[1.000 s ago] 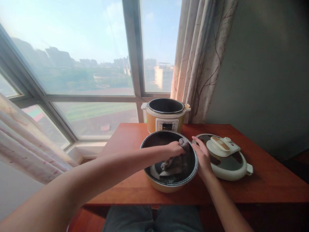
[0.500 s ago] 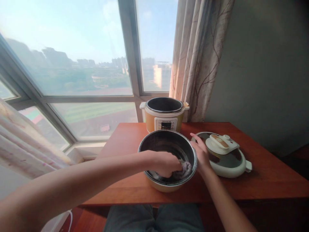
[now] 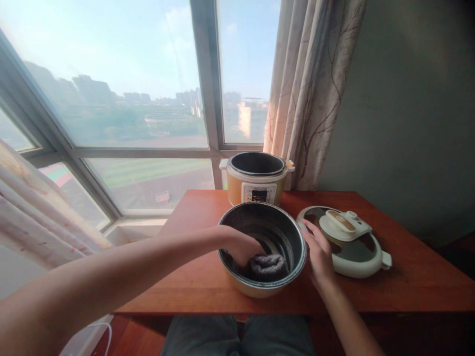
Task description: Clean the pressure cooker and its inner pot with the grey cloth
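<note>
— Where is the work, please?
— At the near side of the surface [image 3: 411, 289] stands the pot [image 3: 256, 289]. Inside it, in the near part, is the bunched grey cloth [image 3: 268, 267].
— And the hands?
— They are apart. The left hand [image 3: 243, 247] reaches inside, closed on the cloth as it seems; its fingertips are hidden. The right hand [image 3: 319, 249] lies rather open by the pot's right rim; how firmly it presses, I cannot tell.
— How is such wiping done well?
— I would press the cloth evenly along the curved wall, and let the right hand steady the rim.
— What to mind farther away?
— The lid [image 3: 358, 257], just beside the right hand. Behind the pot is the uncovered cooker body [image 3: 236, 188].
</note>
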A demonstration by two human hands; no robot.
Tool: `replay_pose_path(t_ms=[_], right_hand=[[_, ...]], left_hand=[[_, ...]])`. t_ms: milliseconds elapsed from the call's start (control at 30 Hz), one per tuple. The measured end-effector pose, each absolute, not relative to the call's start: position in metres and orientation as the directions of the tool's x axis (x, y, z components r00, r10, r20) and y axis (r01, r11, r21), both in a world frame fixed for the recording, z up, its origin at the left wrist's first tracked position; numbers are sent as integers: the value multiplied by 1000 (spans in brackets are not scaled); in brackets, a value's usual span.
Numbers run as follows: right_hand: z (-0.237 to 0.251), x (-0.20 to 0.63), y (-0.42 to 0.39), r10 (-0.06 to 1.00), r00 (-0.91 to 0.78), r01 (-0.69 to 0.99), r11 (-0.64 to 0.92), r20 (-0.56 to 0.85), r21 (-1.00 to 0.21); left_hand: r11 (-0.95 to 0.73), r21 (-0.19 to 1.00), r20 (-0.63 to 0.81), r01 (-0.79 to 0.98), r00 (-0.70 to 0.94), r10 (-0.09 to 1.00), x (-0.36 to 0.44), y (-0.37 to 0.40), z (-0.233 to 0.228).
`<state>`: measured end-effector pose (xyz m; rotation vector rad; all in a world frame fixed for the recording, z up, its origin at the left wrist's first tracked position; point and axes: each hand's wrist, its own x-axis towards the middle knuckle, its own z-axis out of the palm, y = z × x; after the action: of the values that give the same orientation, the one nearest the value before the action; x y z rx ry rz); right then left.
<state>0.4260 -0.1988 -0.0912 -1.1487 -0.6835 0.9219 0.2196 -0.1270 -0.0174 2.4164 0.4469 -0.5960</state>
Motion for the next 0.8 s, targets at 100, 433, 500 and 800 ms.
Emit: replay_pose_path(t_ms=[100, 433, 500, 800], right_hand=[[-95, 418, -227, 864, 504, -203, 135, 15, -970], [-93, 405, -247, 903, 430, -136, 82, 16, -987], [-94, 406, -244, 897, 440, -136, 108, 38, -985], [-94, 408, -246, 920, 390, -212, 67, -22, -975]], left_hand=[[-818, 386, -503, 426, 841, 201, 223, -131, -18], [-757, 377, -346, 534, 839, 419, 253, -155, -8], [-660, 489, -284, 570, 820, 497, 260, -153, -12], [-102, 635, -310, 766, 373, 874, 275, -122, -28]])
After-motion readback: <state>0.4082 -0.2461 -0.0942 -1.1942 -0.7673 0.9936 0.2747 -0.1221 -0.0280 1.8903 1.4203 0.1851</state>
